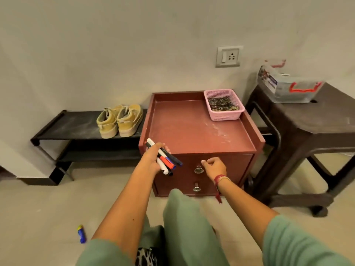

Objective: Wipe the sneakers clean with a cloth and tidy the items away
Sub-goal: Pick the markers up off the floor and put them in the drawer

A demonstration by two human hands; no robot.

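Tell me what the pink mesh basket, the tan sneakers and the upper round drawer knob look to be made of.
Pink mesh basket: likely moulded plastic, matte; its walls are an even lattice. Tan sneakers: probably suede or similar napped material, dull and soft-looking, on thick pale soles. Upper round drawer knob: seemingly polished metal, silvery with bright glints.

Both arms stretched forward, forearms bare, green sleeves at the upper arms. Left hand (153, 160) is at the front left corner of the table (192, 127), fingers wrapped round a bundle of markers (167, 160). Right hand (214, 167) is at the table front, just right of the upper drawer knob (198, 169), fingers curled in, holding nothing; contact with knob unclear. Red thread band on right wrist.
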